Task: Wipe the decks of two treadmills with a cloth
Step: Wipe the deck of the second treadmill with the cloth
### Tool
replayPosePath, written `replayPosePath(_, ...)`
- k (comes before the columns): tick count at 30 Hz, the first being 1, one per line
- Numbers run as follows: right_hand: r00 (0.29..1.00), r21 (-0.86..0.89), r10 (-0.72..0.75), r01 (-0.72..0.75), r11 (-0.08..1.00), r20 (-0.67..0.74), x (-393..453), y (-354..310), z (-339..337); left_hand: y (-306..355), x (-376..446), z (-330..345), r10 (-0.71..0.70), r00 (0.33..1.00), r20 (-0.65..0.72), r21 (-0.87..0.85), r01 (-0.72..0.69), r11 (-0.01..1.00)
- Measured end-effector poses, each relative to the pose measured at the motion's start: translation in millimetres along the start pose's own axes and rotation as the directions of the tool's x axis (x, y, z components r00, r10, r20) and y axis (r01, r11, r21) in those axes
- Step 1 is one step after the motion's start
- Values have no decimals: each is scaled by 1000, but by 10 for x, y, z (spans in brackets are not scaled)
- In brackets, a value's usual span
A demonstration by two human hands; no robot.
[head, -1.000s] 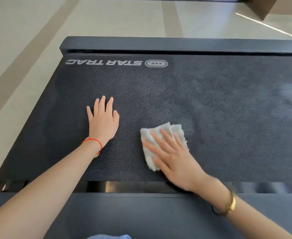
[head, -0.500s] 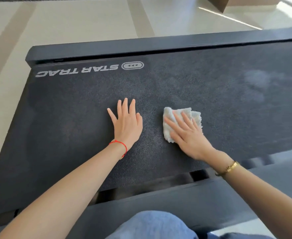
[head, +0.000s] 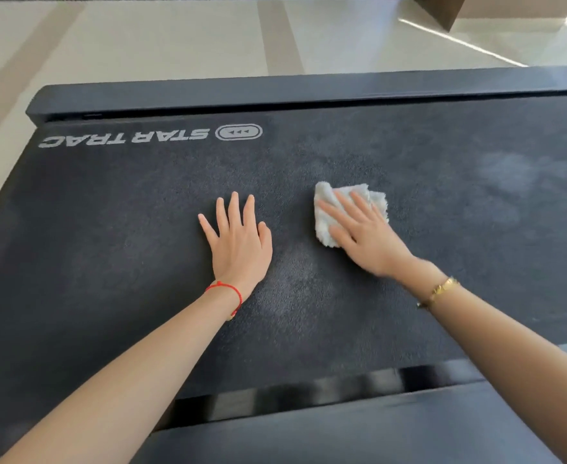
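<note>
Flat-fingered, the right hand [head: 365, 236] pressed the cloth [head: 345, 209] onto the treadmill deck [head: 442, 262] mid-belt; the left hand [head: 238, 239] lay released, palm down, just beside it. Pale smudges [head: 523, 175] remained farther right, so wiping of this deck was judged unfinished. No second treadmill or container was visible.

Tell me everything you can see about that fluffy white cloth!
The white cloth looks like soft, fuzzy terry fabric, crumpled or folded into a small thick pad with ragged, fluffy edges. It lies flat on the dark textured treadmill belt, right of the middle. The right hand presses down on it with straight, spread fingers, covering its near part, so only the far and left edges show. The left hand rests flat on the belt beside it, not touching it.
</note>
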State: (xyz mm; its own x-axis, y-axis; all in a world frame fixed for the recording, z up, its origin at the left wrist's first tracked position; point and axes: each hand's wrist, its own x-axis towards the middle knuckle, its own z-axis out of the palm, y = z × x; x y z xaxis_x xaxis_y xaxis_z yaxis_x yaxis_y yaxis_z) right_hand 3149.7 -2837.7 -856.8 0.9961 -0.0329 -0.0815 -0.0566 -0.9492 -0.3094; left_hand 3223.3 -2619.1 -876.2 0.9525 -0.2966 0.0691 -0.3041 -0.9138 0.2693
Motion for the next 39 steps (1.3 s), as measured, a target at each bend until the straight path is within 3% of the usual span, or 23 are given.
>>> replayPosePath(4,999,-19,21,-21,1000,-27,378,13,39,-12,7,73,-6,998,-56,42,8,999)
replayPosePath(9,960,-47,-276,279,959,50,6,-56,86,24,13,69,-22,997,-67,75,27,997)
replayPosePath(12,927,-12,-361,364,931,102,-12,59,25,36,7,47,-29,998,-55,85,34,996)
replayPosePath(15,950,-24,-302,305,952,75,266,296,-102,91,9,15,-41,998,-41,78,44,996)
replayPosePath(21,999,-20,-9,9,1000,36,954,110,-105,131,-14,-8,-48,999,0,152,48,987)
replayPosePath(25,987,-18,-156,157,987,23,682,-79,46,103,-9,19,-42,999,-20,152,45,987)
replayPosePath(28,944,-15,-328,328,945,22,489,23,68,83,-9,39,-35,998,-50,133,41,990)
replayPosePath(31,919,2,-389,390,921,62,634,247,-15,73,4,56,-36,998,-43,139,41,989)
replayPosePath(39,995,-69,-93,95,993,30,1652,157,-88,64,21,46,-35,999,-41,108,39,993)
